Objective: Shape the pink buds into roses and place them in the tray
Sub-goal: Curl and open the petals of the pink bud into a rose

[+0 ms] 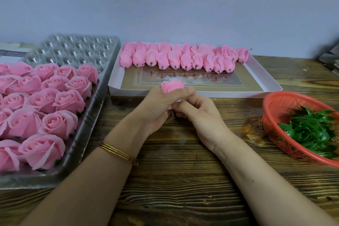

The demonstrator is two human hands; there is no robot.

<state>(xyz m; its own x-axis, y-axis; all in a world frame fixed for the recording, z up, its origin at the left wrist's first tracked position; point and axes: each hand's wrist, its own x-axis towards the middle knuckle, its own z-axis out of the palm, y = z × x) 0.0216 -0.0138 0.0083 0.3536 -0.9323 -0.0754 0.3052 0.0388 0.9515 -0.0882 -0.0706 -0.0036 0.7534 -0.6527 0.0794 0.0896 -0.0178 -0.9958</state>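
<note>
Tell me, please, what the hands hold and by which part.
One pink bud: the left hand wraps its body, the right hand pinches its base with its fingers.

Tray [88, 121] left, basket [275, 108] right

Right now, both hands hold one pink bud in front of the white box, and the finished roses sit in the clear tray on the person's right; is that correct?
No: the head view shows the finished roses in the clear tray on the person's left. The left hand and right hand do hold one pink bud in front of the white box.
</note>
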